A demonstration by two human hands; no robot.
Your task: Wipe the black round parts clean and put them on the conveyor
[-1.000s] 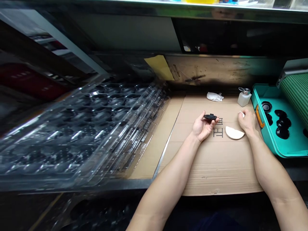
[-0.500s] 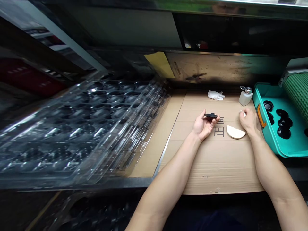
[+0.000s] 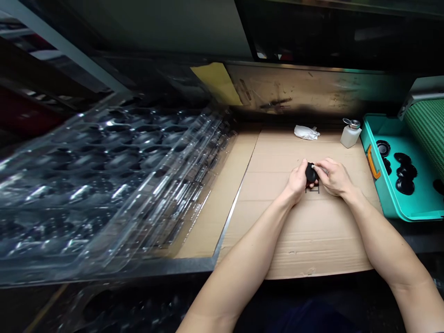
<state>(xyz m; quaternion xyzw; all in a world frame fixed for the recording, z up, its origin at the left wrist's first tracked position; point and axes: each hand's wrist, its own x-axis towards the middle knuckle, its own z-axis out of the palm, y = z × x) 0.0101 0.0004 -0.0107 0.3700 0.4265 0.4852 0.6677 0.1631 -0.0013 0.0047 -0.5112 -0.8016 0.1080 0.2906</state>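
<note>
My left hand (image 3: 297,181) is closed around the edge of a black round disc-like part (image 3: 311,173), which is tilted up above the cardboard. My right hand (image 3: 333,176) meets it from the other side, with thumb and fingers pinched at the part's upper edge. A tiny bit of a small white piece (image 3: 313,166) shows at those fingertips, against the black surface; its kind is too small to make out. Printed marks on the cardboard sheet (image 3: 312,231) lie partly hidden below the hands.
A teal bin (image 3: 388,213) with an orange handle holds several black round parts (image 3: 405,186) at right. Behind the hands are a small white bottle (image 3: 350,135) and a crumpled white wipe (image 3: 307,132). Stacked clear plastic trays (image 3: 114,185) fill the left side.
My right hand has moved left from beside the bin to the black part, bringing the white piece against it. The part is turned more upright. The cream half-disc is no longer visible.
</note>
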